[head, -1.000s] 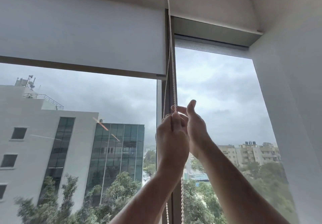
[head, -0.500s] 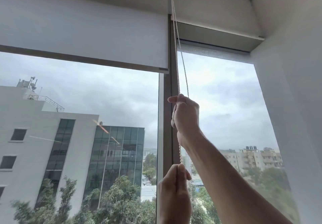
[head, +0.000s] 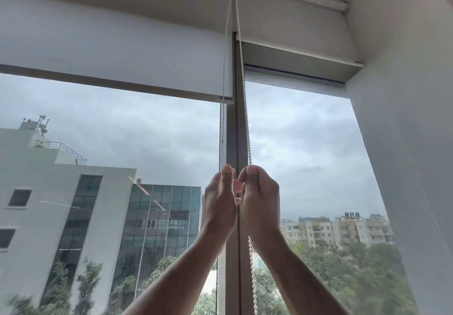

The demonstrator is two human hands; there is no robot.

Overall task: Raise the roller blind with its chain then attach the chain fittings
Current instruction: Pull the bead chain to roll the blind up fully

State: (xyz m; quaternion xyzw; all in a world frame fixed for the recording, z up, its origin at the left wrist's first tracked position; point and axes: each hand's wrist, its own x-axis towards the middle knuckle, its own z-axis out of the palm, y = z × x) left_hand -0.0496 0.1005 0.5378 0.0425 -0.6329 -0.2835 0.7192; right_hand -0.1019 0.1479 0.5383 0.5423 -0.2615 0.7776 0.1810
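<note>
Both hands are working the raising step: left hand (head: 219, 200) and right hand (head: 260, 198) are each pinching a strand of the bead chain (head: 246, 123) before the window mullion (head: 231, 140). The roller blind (head: 117, 54) is hanging partly raised at upper left. Next move probably calls for a steady downward pull on one strand.

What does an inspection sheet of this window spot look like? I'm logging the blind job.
Surface: window glass, no worktop in view.
Job's things: left blind partly raised; right blind higher; bead chain runs up to the ceiling.
Clutter: nothing seen.
Grips: left hand and right hand each pinch a chain strand, side by side.
Cables: nothing seen besides the chain.
Surroundings: window post, white wall, buildings outside.
</note>
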